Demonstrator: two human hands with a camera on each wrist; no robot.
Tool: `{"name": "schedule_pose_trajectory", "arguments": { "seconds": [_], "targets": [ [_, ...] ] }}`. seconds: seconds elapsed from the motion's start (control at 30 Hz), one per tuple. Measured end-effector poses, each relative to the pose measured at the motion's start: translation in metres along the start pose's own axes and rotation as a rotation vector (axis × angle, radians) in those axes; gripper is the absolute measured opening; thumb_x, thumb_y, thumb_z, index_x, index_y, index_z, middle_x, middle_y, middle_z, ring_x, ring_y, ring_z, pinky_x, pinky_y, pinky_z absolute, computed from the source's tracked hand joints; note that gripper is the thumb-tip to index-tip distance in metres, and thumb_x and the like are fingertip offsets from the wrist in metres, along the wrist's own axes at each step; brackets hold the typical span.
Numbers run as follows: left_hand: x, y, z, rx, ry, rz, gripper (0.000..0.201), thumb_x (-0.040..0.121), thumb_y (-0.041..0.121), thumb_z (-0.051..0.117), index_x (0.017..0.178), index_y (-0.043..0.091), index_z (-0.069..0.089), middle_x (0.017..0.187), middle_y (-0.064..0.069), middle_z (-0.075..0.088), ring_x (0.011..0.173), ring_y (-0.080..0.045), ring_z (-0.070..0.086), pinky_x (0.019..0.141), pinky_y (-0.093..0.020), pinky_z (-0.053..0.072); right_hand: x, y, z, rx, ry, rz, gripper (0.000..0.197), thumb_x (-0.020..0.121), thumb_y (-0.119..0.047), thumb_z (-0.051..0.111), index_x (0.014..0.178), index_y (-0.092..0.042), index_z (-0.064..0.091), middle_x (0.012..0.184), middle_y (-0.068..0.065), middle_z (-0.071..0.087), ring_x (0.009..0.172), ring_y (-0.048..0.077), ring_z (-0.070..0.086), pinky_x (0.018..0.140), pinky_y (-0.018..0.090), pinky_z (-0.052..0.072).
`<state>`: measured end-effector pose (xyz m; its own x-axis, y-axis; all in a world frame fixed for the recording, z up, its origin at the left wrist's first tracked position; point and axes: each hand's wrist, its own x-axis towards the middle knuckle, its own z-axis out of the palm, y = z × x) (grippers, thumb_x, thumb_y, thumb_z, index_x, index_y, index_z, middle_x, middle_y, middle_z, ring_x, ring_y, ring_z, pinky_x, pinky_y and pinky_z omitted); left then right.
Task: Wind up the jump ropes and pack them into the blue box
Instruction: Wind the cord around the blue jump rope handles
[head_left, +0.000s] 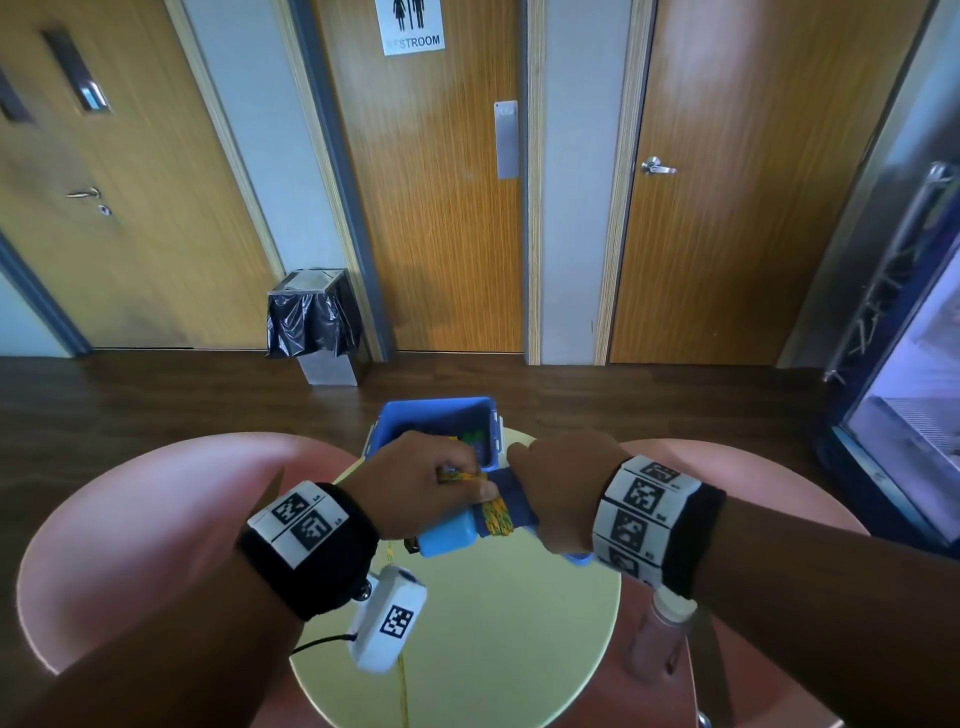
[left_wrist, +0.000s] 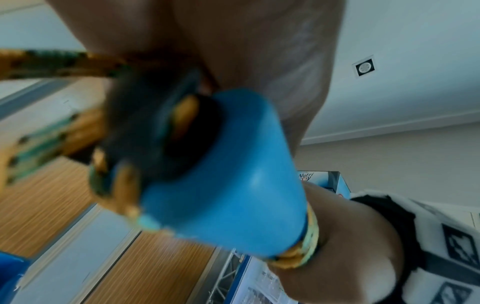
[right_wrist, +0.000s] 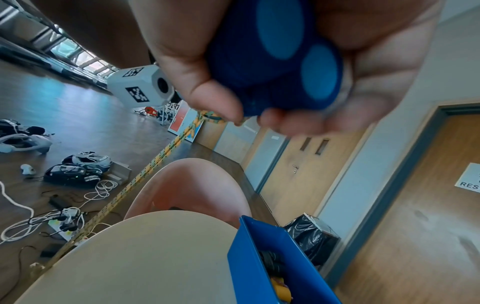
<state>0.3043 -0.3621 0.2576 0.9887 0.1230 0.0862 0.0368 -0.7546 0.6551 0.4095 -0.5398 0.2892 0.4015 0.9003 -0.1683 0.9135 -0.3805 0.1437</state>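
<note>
My right hand (head_left: 558, 488) grips the two blue handles (head_left: 467, 525) of a jump rope side by side; their round light-blue ends (right_wrist: 298, 55) show in the right wrist view. A few turns of the yellow-green rope (head_left: 496, 514) lie wound around the handles. My left hand (head_left: 415, 483) pinches the rope (head_left: 460, 475) just left of the handles. The loose rope (head_left: 402, 686) hangs down over the table's near edge and trails away to the floor (right_wrist: 145, 174). The blue box (head_left: 441, 415) stands open just beyond my hands, with wound rope (right_wrist: 275, 265) inside.
A round pale-yellow table (head_left: 493, 639) carries the box. Pink chairs (head_left: 156, 519) stand left and right of it. A bin with a black bag (head_left: 311, 317) stands by the doors. Cables and bags (right_wrist: 72, 172) litter the floor at the left. A fridge (head_left: 909, 415) is at right.
</note>
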Motion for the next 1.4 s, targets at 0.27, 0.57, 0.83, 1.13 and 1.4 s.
{"name": "schedule_pose_trajectory", "arguments": {
  "seconds": [0.27,0.57,0.83,1.13,1.4],
  "targets": [
    [0.001,0.004,-0.018,0.119,-0.099,0.083,0.045,0.081,0.063,0.045,0.07,0.021,0.056,0.066,0.004,0.055,0.059,-0.006,0.049,0.06,-0.027,0.042,-0.013,-0.002,-0.016,-0.139,0.075,-0.109,0.034,0.078,-0.031,0.066,0.092,-0.022,0.036,0.081,-0.004,0.053,0.071,0.022,0.057,0.067,0.032,0.048],
    [0.001,0.004,-0.031,-0.186,-0.084,0.096,0.03,0.083,0.057,0.053,0.071,0.032,0.063,0.068,0.008,0.058,0.063,-0.007,0.052,0.065,-0.025,0.045,-0.032,-0.005,-0.052,-0.148,0.131,-0.142,0.027,0.082,-0.032,0.065,0.072,-0.021,0.042,0.067,-0.009,0.041,0.059,0.016,0.047,0.054,0.023,0.029],
    [-0.009,0.013,-0.017,-0.956,-0.16,-0.033,0.026,0.07,0.049,0.083,0.073,0.025,0.074,0.066,0.009,0.069,0.057,-0.001,0.063,0.056,-0.016,0.051,-0.033,-0.01,-0.059,0.024,0.264,-0.194,0.032,0.067,-0.04,0.054,0.093,-0.023,0.049,0.081,-0.007,0.055,0.07,0.022,0.056,0.065,0.032,0.049],
    [-0.034,0.029,0.044,-1.501,0.561,-0.207,0.004,0.081,0.023,0.058,0.081,0.019,0.056,0.058,0.004,0.049,0.044,-0.006,0.039,0.045,-0.019,0.027,-0.024,-0.028,-0.053,0.195,0.407,-0.089,0.037,0.081,-0.038,0.059,0.11,-0.022,0.043,0.09,-0.009,0.052,0.076,0.019,0.049,0.068,0.028,0.043],
    [-0.04,0.02,0.042,-0.875,0.713,-0.247,0.022,0.086,0.015,0.056,0.065,0.011,0.05,0.065,-0.014,0.05,0.067,-0.02,0.045,0.067,-0.037,0.038,-0.008,-0.052,-0.06,0.267,0.417,0.031,0.036,0.083,-0.038,0.058,0.098,-0.024,0.028,0.088,-0.008,0.047,0.074,0.02,0.05,0.065,0.03,0.039]
  ]
}}
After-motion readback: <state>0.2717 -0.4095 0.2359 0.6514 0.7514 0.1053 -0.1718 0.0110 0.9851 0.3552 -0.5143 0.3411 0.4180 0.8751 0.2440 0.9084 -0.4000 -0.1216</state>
